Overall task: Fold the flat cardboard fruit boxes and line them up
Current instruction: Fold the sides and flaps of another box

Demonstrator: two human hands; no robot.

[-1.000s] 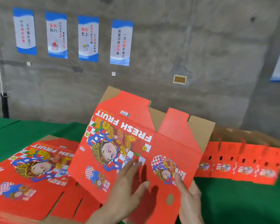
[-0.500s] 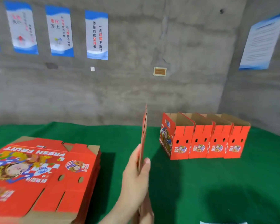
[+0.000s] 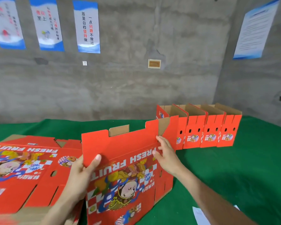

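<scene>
A red "FRESH FRUIT" cardboard box point(image 3: 125, 163) is in front of me above the green table, half opened, its printed side facing me and its brown inside showing at the top. My left hand point(image 3: 83, 172) grips its left edge, thumb on the front. My right hand point(image 3: 165, 153) holds its right edge near the top corner. To the left lies a stack of flat boxes point(image 3: 23, 168). A row of several folded boxes point(image 3: 206, 127) stands at the back right.
The green table point(image 3: 242, 172) reaches to a grey concrete wall with posters. A white sheet of paper point(image 3: 199, 215) lies at the front right edge. Open green cloth lies right of the held box.
The box was edge-on in my left hand half a second ago. Now it faces me, partly opened, with both hands on its edges.
</scene>
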